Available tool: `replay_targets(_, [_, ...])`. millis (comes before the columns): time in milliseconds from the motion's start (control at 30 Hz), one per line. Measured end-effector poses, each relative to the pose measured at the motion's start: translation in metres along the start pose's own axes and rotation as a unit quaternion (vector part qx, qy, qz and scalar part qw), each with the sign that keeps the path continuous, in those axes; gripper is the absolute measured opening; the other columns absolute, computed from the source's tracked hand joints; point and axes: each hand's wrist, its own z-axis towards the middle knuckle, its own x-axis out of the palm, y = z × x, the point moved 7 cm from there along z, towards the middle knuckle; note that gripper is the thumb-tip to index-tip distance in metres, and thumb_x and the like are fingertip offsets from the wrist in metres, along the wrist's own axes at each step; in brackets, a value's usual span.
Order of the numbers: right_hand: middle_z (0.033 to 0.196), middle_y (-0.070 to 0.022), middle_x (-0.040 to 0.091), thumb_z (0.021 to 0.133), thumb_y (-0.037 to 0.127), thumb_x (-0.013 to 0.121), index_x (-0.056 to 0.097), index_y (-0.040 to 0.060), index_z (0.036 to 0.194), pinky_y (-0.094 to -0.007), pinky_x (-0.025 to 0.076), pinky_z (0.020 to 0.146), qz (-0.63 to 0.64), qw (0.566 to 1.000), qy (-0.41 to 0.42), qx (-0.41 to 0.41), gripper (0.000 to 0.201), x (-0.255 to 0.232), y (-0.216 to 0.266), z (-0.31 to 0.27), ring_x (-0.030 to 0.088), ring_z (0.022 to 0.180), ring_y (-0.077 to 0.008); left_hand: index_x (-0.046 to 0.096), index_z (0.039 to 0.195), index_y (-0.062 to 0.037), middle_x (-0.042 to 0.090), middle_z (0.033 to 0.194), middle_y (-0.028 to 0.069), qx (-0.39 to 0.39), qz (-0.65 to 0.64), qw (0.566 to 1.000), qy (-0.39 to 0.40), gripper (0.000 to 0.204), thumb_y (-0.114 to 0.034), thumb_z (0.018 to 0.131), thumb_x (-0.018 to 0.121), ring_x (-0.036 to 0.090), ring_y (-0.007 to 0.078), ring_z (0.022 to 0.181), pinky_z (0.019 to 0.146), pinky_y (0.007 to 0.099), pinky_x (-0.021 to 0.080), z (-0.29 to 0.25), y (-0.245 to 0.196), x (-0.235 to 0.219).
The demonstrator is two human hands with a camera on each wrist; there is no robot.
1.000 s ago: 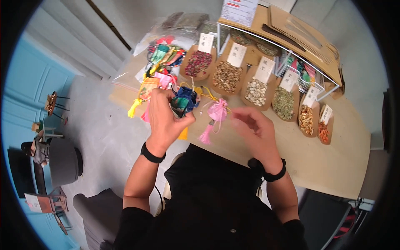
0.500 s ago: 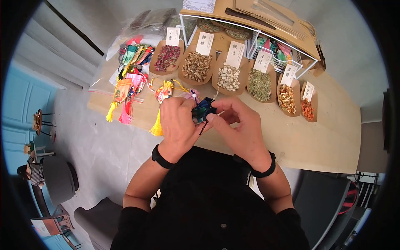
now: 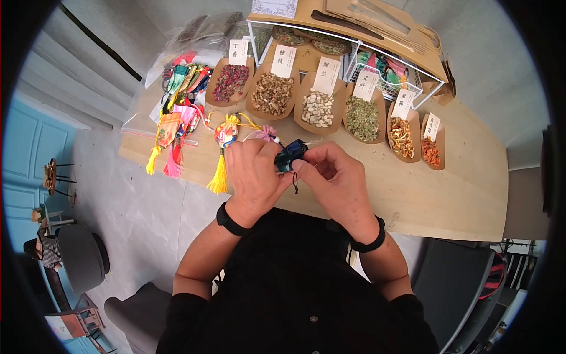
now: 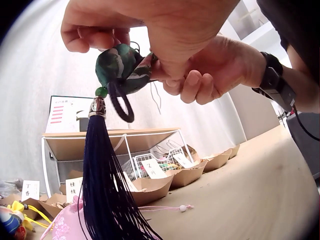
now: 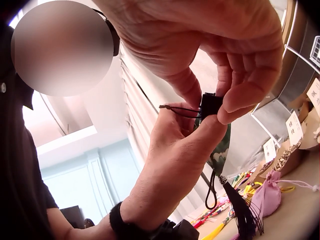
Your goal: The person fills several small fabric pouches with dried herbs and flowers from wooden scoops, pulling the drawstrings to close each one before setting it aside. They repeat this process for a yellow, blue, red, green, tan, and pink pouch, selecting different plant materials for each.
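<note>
Both hands hold a small dark green and navy pouch (image 3: 290, 157) above the table's near edge. In the left wrist view the pouch (image 4: 120, 69) shows a green patterned body, a green bead and a long navy tassel (image 4: 107, 175) hanging down. The left hand (image 3: 253, 177) grips the pouch body from the left. The right hand (image 3: 339, 182) pinches its dark top, seen in the right wrist view as a black gathered end (image 5: 211, 105) between thumb and fingers. A thin black cord (image 5: 180, 110) sticks out beside it. Behind the hands lies a pink pouch (image 5: 267, 197).
Paper trays of dried herbs (image 3: 318, 111) with labels stand in a row across the table (image 3: 448, 200). A white-framed shelf (image 3: 354, 44) stands behind. At the left lie tasselled pouches (image 3: 168, 130), one round with a yellow tassel (image 3: 218, 177).
The right hand has come to the pouch and pinches its top. The pouch and left hand have moved right, in front of the pink pouch. The head view has shifted.
</note>
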Motion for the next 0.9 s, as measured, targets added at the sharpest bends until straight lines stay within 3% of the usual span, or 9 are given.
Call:
replay_targets(100, [0.084,-0.0077,0.073,0.092,0.012,0.079,0.07,-0.0013,0.098,-0.0273,0.053,0.061,-0.009,1.0,-0.006,0.006,0.018,-0.002,0.002,0.001,0.065,0.066,-0.0103,0.056,0.11,-0.0073,0.057,0.104,0.0116,0.0,-0.005,1.0,0.005,0.057,-0.021,0.068,0.093,0.053,0.0355,0.093,0.078,0.0479,0.041,0.003,-0.003,0.002])
replay_targets(200, [0.088,-0.01,0.072,0.09,0.01,0.078,0.069,-0.0007,0.097,-0.0305,0.054,0.063,-0.005,1.0,-0.009,-0.002,0.015,-0.002,-0.002,0.002,0.067,0.071,-0.0171,0.058,0.118,-0.0045,0.058,0.108,0.0139,-0.016,0.001,0.999,0.034,0.067,-0.026,0.067,0.095,0.054,0.0367,0.099,0.084,0.0494,0.043,0.0,-0.002,0.007])
replay_targets(300, [0.098,-0.0125,0.071,0.086,0.006,0.078,0.07,0.0007,0.095,-0.0363,0.055,0.072,-0.107,0.984,-0.061,-0.132,0.014,-0.009,0.013,0.001,0.068,0.084,-0.026,0.057,0.131,-0.0008,0.058,0.116,0.0179,-0.125,0.028,0.989,0.068,0.087,-0.034,0.062,0.097,0.053,0.0393,0.108,0.093,0.0507,0.044,0.007,0.006,0.012])
replay_targets(333, [0.102,-0.0129,0.07,0.084,0.005,0.079,0.071,0.0014,0.095,-0.0379,0.054,0.074,-0.147,0.97,-0.086,-0.172,0.013,-0.012,0.016,0.0,0.067,0.089,-0.0281,0.052,0.142,0.0015,0.056,0.123,0.0218,-0.161,0.044,0.982,0.09,0.105,-0.039,0.057,0.099,0.052,0.0413,0.115,0.099,0.0512,0.044,0.006,0.011,0.012])
replay_targets(400, [0.11,-0.0136,0.068,0.082,0.003,0.079,0.072,0.0028,0.093,-0.0411,0.054,0.08,-0.224,0.932,-0.136,-0.251,0.014,-0.019,0.02,-0.004,0.064,0.098,-0.0321,0.051,0.143,0.0014,0.055,0.125,0.0222,-0.113,0.046,0.991,0.056,0.106,-0.039,0.057,0.099,0.052,0.0413,0.115,0.099,0.051,0.044,0.003,0.005,0.005])
replay_targets(467, [0.113,-0.0126,0.067,0.079,0.002,0.08,0.073,0.0042,0.093,-0.0418,0.053,0.083,-0.251,0.924,-0.131,-0.259,0.015,-0.021,0.023,-0.005,0.063,0.101,-0.0325,0.052,0.145,-0.002,0.055,0.125,0.0189,-0.058,0.032,0.997,0.04,0.104,-0.034,0.057,0.097,0.054,0.0365,0.107,0.091,0.0481,0.044,0.004,-0.004,0.0])
replay_targets(700, [0.118,-0.0114,0.067,0.075,0.003,0.082,0.074,0.0062,0.09,-0.043,0.052,0.089,-0.281,0.902,-0.047,-0.325,0.017,-0.015,0.041,-0.006,0.062,0.108,-0.0339,0.048,0.15,-0.0029,0.052,0.127,0.0187,-0.068,-0.021,0.994,0.086,0.108,-0.03,0.058,0.097,0.054,0.0377,0.108,0.09,0.0492,0.044,0.016,-0.012,0.016])
replay_targets(900, [0.125,-0.0136,0.066,0.076,0.004,0.082,0.075,0.0075,0.089,-0.0448,0.052,0.096,-0.176,0.941,0.02,-0.287,0.016,-0.021,0.033,-0.002,0.062,0.117,-0.0348,0.049,0.143,-0.0033,0.052,0.124,0.0174,-0.075,-0.052,0.99,0.104,0.1,-0.016,0.055,0.096,0.054,0.039,0.107,0.092,0.0497,0.043,0.019,-0.009,0.031])
